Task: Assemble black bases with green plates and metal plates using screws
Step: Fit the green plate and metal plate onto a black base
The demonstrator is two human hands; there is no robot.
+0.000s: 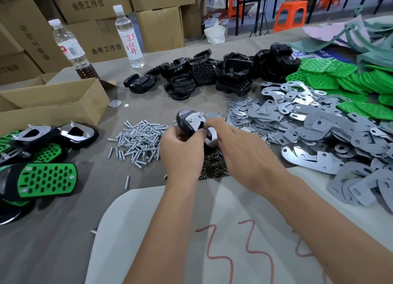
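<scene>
I am holding one black plastic base (183, 122) up over the middle of the grey surface (63, 230), with one shiny metal plate (194, 122) lying on it and two screw ends poking up through the plate's far edge. My left hand (180, 149) is gripping the base from below, thumb curled onto the plate, while my right hand (236, 147) is pinching at the plate's near side; what sits between those fingertips I cannot tell. Just left of my hands a loose heap of silver screws (140, 139) is lying, too many to count, and under my wrists a small patch of dark nuts (214, 166) is showing. Four or so finished black-and-green assemblies (46, 179) are stacking up at the left edge, beside one open cardboard box (53, 105). Behind, a pile of spare black bases (223, 71) is spreading across the far side, with two clear water bottles (127, 37) standing to its left. To the right a big drift of grey metal plates (308, 122) is crowding close to my right forearm, and a heap of green perforated plates (344, 81) is lying beyond it. One pale sheet with red scrawl (191, 241) is lying under my forearms at the near edge, where the most open room is.
</scene>
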